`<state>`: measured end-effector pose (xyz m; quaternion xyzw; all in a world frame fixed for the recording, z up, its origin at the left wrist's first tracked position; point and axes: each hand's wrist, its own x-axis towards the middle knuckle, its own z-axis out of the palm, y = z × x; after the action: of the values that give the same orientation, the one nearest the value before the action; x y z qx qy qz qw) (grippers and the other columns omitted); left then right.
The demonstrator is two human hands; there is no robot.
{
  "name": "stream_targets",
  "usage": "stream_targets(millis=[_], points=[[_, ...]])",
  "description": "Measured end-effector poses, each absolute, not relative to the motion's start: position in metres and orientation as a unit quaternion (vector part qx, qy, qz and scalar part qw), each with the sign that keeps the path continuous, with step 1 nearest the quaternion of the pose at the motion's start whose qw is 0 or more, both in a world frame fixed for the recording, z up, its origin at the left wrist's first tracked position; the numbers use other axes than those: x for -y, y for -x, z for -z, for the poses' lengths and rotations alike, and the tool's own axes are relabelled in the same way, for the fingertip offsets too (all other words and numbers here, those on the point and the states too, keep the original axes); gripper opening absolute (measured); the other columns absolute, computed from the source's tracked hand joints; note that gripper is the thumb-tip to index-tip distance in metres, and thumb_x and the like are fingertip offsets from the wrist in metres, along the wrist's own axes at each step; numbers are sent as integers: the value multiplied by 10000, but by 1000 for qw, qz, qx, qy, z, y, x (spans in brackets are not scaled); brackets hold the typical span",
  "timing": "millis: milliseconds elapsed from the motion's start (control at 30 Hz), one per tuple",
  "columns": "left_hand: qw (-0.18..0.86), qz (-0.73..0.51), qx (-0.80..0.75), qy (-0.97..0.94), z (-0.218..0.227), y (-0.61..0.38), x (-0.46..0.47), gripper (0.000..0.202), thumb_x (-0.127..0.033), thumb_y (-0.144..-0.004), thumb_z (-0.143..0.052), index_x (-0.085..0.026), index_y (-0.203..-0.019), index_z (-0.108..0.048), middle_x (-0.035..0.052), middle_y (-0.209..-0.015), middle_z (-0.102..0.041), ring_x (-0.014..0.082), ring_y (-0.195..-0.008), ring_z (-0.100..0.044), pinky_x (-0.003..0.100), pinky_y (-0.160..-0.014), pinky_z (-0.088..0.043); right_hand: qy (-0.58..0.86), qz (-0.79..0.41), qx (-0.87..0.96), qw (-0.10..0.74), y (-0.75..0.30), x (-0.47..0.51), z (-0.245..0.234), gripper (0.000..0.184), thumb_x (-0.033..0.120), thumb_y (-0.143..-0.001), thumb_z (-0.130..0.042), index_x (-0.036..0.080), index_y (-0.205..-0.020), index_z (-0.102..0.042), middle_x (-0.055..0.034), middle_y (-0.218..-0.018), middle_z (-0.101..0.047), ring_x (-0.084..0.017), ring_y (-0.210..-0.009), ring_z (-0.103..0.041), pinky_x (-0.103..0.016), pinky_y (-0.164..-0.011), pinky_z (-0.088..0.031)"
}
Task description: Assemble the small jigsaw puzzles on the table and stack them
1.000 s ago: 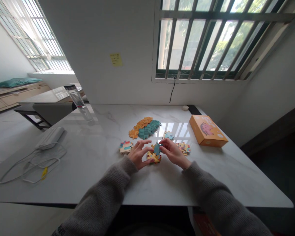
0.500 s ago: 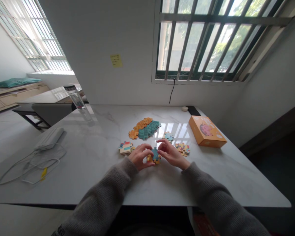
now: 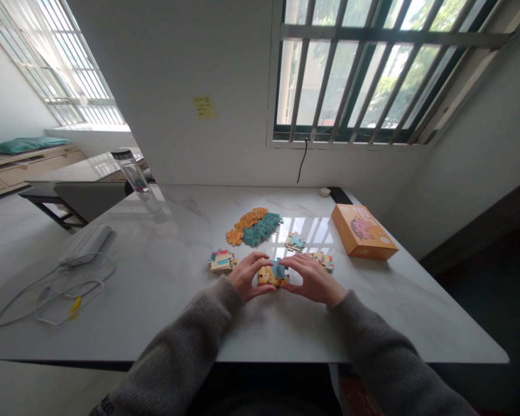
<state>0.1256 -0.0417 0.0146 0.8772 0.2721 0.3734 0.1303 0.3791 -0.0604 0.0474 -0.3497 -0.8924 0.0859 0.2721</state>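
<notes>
In front of me on the white table lies a small cluster of yellow jigsaw pieces (image 3: 267, 276), with a blue jigsaw piece (image 3: 278, 269) at its upper right. My left hand (image 3: 250, 277) curves round the left side of the cluster, fingertips at its far edge and thumb at its near edge. From the right, my right hand (image 3: 312, 279) holds the other side, its fingers on the blue piece and its thumb at the near edge. The fingers cover part of the pieces, so how they join is hard to see.
Piles of jigsaw pieces lie around: orange (image 3: 248, 222), teal (image 3: 262, 229), pale blue (image 3: 295, 241), beige (image 3: 222, 262) and multicoloured (image 3: 325, 260). An orange box (image 3: 364, 232) stands right. Left are a bottle (image 3: 132, 173) and a white device (image 3: 86, 245) with cables.
My right hand has come down and closer over the cluster, its fingers now bent onto the blue piece. The blue piece has shifted slightly right and up. My left hand stays nearly in place.
</notes>
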Motion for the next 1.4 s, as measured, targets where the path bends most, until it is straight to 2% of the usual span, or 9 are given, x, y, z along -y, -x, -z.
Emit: stream_targets(millis=[100, 300, 467, 600, 767, 1033, 1133, 1267, 1400], points=[[124, -376, -286, -872, -13, -125, 42, 463, -403, -872, -683, -214, -1266, -530, 152, -1302, -519, 289, -1198, -569, 464, -1022, -511, 415, -70, 859, 290, -412, 55, -43, 416, 333, -847, -713, 221, -1235, -614, -115, -1133, -695, -294, -1059, -635, -463, -946, -515], [103, -353, -304, -879, -9, -126, 40, 368, -308, -883, -619, -210, -1231, -549, 149, -1303, -508, 272, -1107, -601, 466, -989, -528, 517, -67, 811, 264, -480, 44, -24, 399, 365, -816, -702, 209, -1181, -664, -122, -1096, -685, -294, -1042, -633, -461, -955, -526], [97, -348, -310, -879, -12, -125, 40, 331, -267, -873, -607, -205, -1197, -571, 148, -1295, -510, 269, -1092, -603, 461, -980, -534, 505, -56, 832, 221, -488, 45, -20, 324, 343, -840, -676, 240, -1148, -659, -111, -1241, -653, -298, -1174, -562, -483, -1035, -472], [95, -343, -306, -883, -12, -126, 40, 316, -260, -876, -597, -194, -1185, -576, 151, -1288, -513, 267, -1090, -600, 455, -980, -534, 545, -42, 813, 201, -478, 43, -24, 562, 446, -821, -701, 201, -1307, -562, -172, -1386, -520, -332, -1284, -483, -503, -1080, -426], [97, -326, -309, -888, -10, -126, 39, 307, -272, -869, -610, -192, -1165, -590, 149, -1266, -530, 279, -1110, -595, 463, -976, -534, 590, -58, 798, 110, -461, 33, -30, 760, 462, -777, -732, 148, -1424, -486, -203, -1326, -546, -379, -1256, -486, -504, -1063, -419], [100, -312, -308, -893, -7, -124, 37, 290, -282, -880, -596, -177, -1150, -599, 156, -1250, -537, 281, -1094, -593, 470, -964, -536, 594, -78, 800, 46, -445, 23, -40, 440, 388, -776, -728, 134, -1130, -666, -181, -1125, -575, -331, -1108, -555, -412, -952, -490], [98, -302, -308, -897, -7, -125, 37, 273, -285, -884, -594, -180, -1135, -603, 151, -1250, -539, 277, -1083, -593, 464, -951, -539, 600, -95, 794, 35, -441, 23, -45, 474, 353, -750, -742, 129, -1158, -650, -188, -1173, -554, -334, -1134, -537, -418, -982, -475], [100, -291, -312, -899, -7, -125, 37, 267, -279, -879, -599, -182, -1127, -606, 146, -1245, -540, 276, -1082, -588, 460, -954, -532, 591, -130, 796, 24, -436, 24, -49, 692, 322, -741, -734, 157, -1382, -529, -184, -1318, -480, -355, -1256, -448, -438, -1065, -410], [112, -270, -317, -902, -9, -125, 37, 324, -316, -861, -621, -182, -1155, -596, 141, -1225, -540, 281, -1082, -575, 462, -965, -520, 571, -146, 808, 26, -431, 26, -50, 499, 289, -762, -702, 240, -1252, -622, -129, -1273, -493, -334, -1237, -449, -445, -1085, -382]])
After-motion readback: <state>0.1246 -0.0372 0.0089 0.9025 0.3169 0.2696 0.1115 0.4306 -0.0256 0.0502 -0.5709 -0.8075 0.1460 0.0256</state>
